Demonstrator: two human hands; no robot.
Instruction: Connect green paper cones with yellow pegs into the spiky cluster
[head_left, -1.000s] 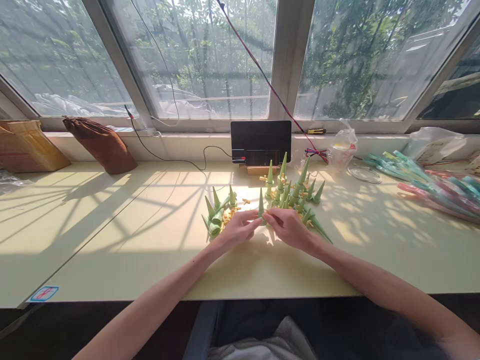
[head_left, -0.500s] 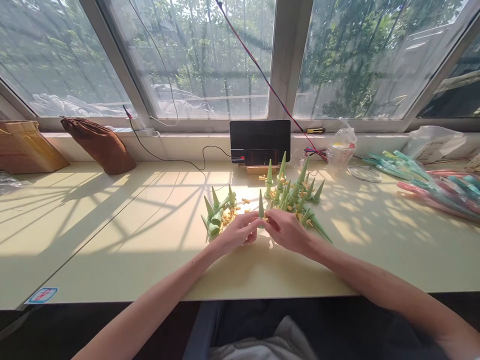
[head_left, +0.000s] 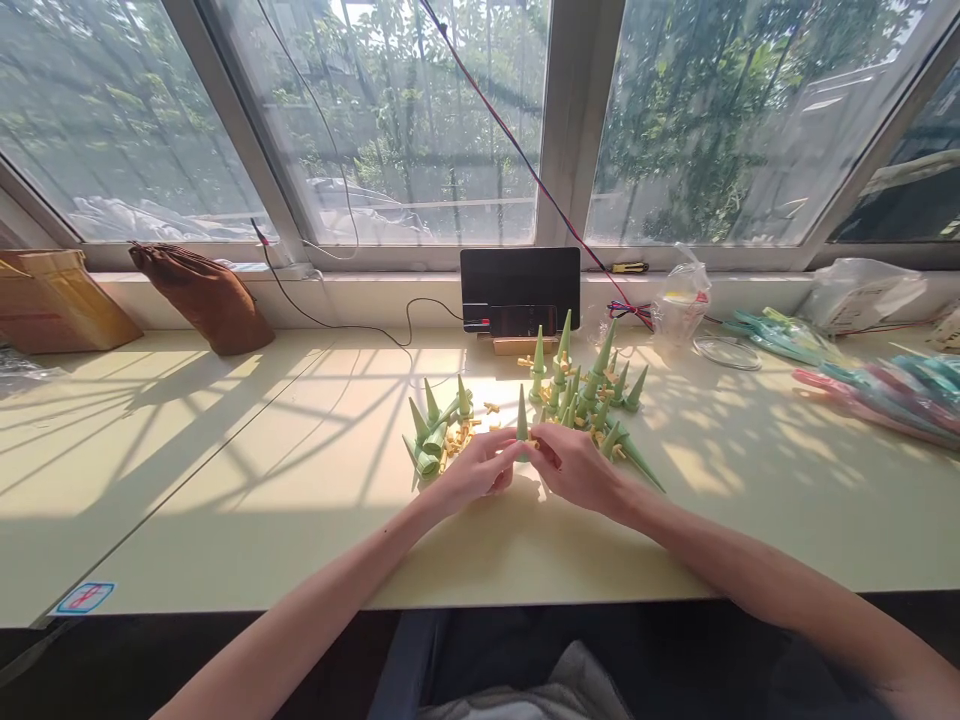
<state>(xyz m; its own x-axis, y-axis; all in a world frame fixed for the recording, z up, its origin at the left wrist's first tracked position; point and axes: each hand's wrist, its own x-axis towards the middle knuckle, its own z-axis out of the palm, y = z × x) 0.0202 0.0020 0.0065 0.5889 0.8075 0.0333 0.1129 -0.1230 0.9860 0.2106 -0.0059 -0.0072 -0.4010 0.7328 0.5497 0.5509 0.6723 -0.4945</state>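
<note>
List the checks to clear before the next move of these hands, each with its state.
1. Left hand at the green cone: ok.
2. That cone upright: ok.
3. Small yellow piece by the right hand seated in the cone: cannot tell, fingers hide the join.
4. Loose yellow pieces near the left hand: ok.
5. Free room beyond the right hand: not ok, other cones crowd there.

Bare to the elbow in left hand and right hand; slender at the forearms, marked by one small dark spot on left forearm. Dressed in creased grey cloth low at the torso, cut too indistinct to tell.
</note>
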